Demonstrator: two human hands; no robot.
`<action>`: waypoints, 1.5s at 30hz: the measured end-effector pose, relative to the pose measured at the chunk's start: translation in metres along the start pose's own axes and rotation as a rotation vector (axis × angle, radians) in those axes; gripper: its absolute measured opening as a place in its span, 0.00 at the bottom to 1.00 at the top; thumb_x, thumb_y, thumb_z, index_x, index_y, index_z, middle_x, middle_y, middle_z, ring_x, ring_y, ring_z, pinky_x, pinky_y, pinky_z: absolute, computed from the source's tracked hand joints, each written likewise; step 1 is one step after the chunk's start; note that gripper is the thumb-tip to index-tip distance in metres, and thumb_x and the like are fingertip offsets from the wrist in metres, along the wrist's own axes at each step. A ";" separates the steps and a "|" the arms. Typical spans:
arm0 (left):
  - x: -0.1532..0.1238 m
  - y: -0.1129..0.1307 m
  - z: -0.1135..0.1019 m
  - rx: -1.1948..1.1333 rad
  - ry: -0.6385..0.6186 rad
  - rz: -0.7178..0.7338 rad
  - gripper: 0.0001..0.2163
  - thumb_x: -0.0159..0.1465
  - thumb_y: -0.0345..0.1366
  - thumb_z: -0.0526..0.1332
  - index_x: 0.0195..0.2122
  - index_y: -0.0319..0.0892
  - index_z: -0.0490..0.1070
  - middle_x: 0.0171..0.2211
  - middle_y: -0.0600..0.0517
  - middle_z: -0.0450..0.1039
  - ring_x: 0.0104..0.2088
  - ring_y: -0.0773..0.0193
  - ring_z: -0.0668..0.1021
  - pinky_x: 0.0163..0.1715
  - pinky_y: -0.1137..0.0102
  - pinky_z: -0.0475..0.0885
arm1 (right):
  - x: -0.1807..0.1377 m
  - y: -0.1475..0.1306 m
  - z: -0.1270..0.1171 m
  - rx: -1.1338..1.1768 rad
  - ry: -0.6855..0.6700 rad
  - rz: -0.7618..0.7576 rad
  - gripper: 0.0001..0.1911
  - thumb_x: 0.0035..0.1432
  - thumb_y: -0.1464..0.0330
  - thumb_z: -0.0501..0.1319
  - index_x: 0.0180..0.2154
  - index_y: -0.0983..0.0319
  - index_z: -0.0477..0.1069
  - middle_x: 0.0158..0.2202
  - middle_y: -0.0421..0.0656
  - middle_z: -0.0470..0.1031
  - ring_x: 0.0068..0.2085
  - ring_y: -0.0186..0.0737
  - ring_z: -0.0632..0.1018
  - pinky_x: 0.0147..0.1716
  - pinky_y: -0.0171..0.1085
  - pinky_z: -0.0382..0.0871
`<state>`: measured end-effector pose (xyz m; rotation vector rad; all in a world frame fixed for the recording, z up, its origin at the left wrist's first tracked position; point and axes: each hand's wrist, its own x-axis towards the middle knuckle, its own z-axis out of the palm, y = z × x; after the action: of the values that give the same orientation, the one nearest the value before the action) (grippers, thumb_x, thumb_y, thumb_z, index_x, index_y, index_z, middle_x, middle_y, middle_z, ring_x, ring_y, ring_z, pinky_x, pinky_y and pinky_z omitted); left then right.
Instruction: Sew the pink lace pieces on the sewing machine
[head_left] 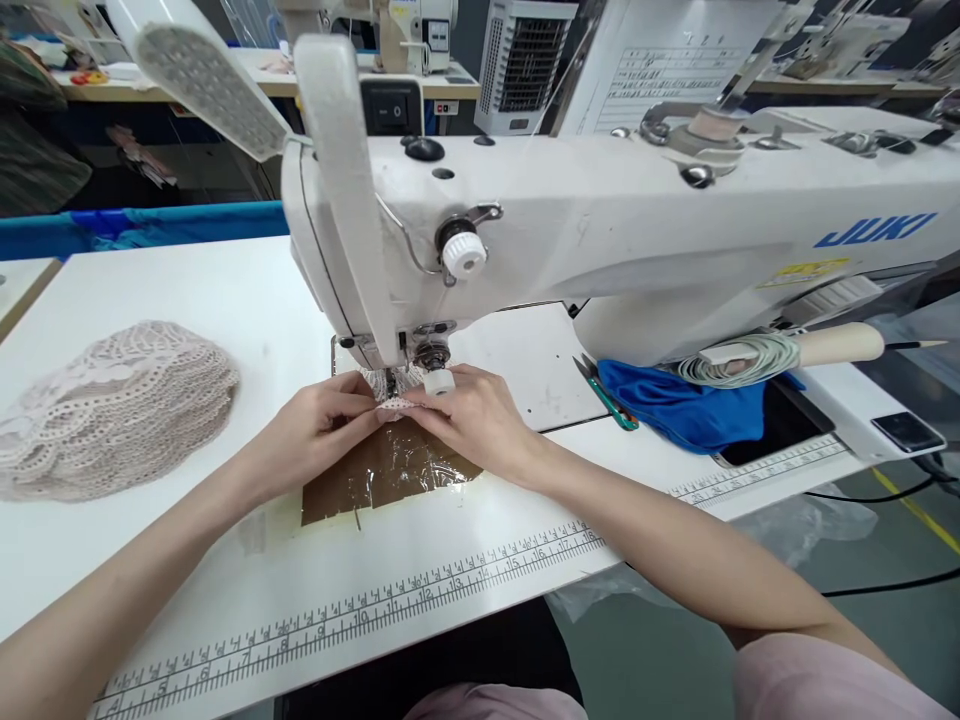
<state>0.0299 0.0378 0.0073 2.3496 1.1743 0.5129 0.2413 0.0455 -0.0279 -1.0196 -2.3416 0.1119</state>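
Under the needle of a white sewing machine (525, 220) lies a small piece of pale lace trim (391, 410). My left hand (326, 425) pinches its left side, fingers closed just in front of the presser foot (391, 382). On the other side my right hand (476, 415) grips the lace's right end between thumb and fingers. Both hands rest over a brown taped patch (390, 470) on the table. Fingertips partly cover the lace, and part of it extends behind the foot. To the left sits a large heap of the same lace (127, 410).
Green-handled snips (611, 400) lie right of the machine bed. Beside them are a blue cloth (682, 405), a dark phone (787, 425) and a coil of pale cord (739, 360). A printed ruler (420, 595) runs along the table's front edge. More machines stand behind.
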 end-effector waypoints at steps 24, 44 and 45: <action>-0.027 0.002 0.027 0.723 0.270 0.314 0.13 0.66 0.29 0.56 0.51 0.42 0.73 0.48 0.48 0.77 0.54 0.51 0.75 0.54 0.54 0.62 | -0.011 -0.003 0.005 -0.104 0.055 -0.291 0.11 0.61 0.79 0.57 0.36 0.64 0.77 0.40 0.43 0.82 0.44 0.37 0.81 0.49 0.38 0.70; -0.036 0.008 0.028 0.742 0.247 0.249 0.13 0.66 0.30 0.57 0.52 0.41 0.70 0.48 0.51 0.78 0.54 0.57 0.75 0.58 0.54 0.60 | -0.009 -0.001 0.005 -0.214 0.090 -0.304 0.12 0.66 0.69 0.56 0.39 0.64 0.78 0.41 0.40 0.82 0.41 0.37 0.79 0.48 0.39 0.69; -0.037 0.009 0.028 0.731 0.237 0.238 0.13 0.66 0.30 0.57 0.52 0.40 0.70 0.47 0.51 0.78 0.54 0.57 0.75 0.59 0.54 0.60 | -0.011 -0.001 0.005 -0.212 0.102 -0.308 0.12 0.66 0.68 0.56 0.40 0.64 0.78 0.41 0.40 0.82 0.42 0.36 0.79 0.48 0.39 0.69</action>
<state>0.0297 -0.0035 -0.0156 3.1494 1.3589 0.5092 0.2435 0.0381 -0.0369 -0.7268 -2.4206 -0.3055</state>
